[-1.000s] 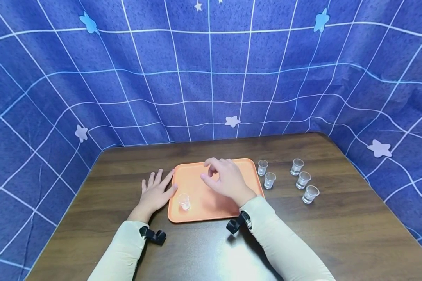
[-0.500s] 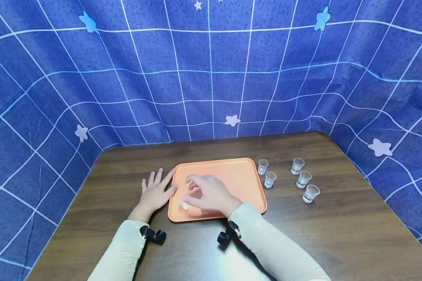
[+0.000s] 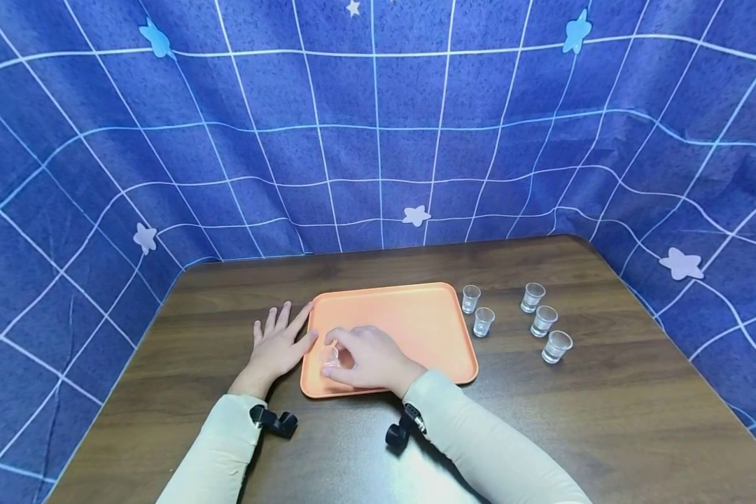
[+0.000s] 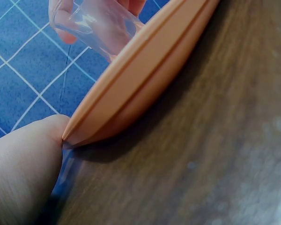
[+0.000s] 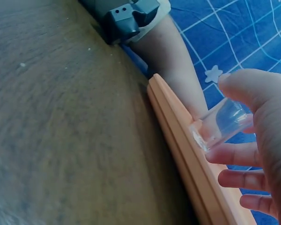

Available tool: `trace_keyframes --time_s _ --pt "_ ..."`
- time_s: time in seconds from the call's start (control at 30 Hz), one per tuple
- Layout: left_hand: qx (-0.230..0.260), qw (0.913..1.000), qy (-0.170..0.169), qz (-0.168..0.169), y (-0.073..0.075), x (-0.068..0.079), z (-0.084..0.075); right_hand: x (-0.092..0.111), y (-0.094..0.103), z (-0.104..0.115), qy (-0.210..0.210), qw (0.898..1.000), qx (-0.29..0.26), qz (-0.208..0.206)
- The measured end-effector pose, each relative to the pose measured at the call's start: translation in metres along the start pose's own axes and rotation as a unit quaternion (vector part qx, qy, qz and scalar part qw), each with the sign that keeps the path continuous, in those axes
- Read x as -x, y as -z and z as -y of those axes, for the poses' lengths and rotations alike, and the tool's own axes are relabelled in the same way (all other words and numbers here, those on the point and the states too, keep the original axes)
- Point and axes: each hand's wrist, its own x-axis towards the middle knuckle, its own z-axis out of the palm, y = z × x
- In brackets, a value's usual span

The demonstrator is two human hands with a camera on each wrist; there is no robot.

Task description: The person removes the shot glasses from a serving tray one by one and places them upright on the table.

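A small clear shot glass (image 3: pixel 329 356) stands upright near the left end of the orange tray (image 3: pixel 409 315). My right hand (image 3: pixel 368 357) reaches in from the right, its thumb and index finger curled round that glass. The right wrist view shows the glass (image 5: pixel 221 124) between the thumb (image 5: pixel 243 89) and the fingers. Spread flat at the tray's left side, my left hand (image 3: pixel 277 350) has its thumb and index fingertip at the tray's edge. In the left wrist view, the thumb (image 4: pixel 28 159) meets the tray's rim (image 4: pixel 131 79).
To the right of the tray, two shot glasses (image 3: pixel 483 322) stand close to its edge. Farther right, three more glasses (image 3: pixel 544 321) form a slanting row on the brown wooden table (image 3: pixel 605 406). A blue curtain (image 3: pixel 378 140) surrounds the table's back and sides.
My right hand has moved left and toward me across the tray, from above its middle to the glass at its left end. The left hand has stayed in place.
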Motion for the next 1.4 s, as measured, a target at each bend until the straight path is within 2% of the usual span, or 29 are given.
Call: trace_keyframes --time_s 0.2,0.57,1.03,1.4 --pt "-0.001 1.0000 0.002 0.001 -0.001 0.000 0.000 0.001 -0.005 0.000 0.016 1.000 0.018 0.000" --pt "-0.001 1.0000 0.000 0.003 -0.001 -0.001 0.002 0.003 -0.002 -0.004 0.015 1.000 0.022 -0.009" --pt "0.008 0.9999 -0.003 0.007 0.005 0.000 -0.002 0.030 0.031 -0.022 -0.021 0.999 0.007 -0.039" --pt "0.005 1.0000 -0.002 0.004 0.001 0.000 0.000 0.066 0.059 -0.042 -0.044 0.996 0.035 -0.068"
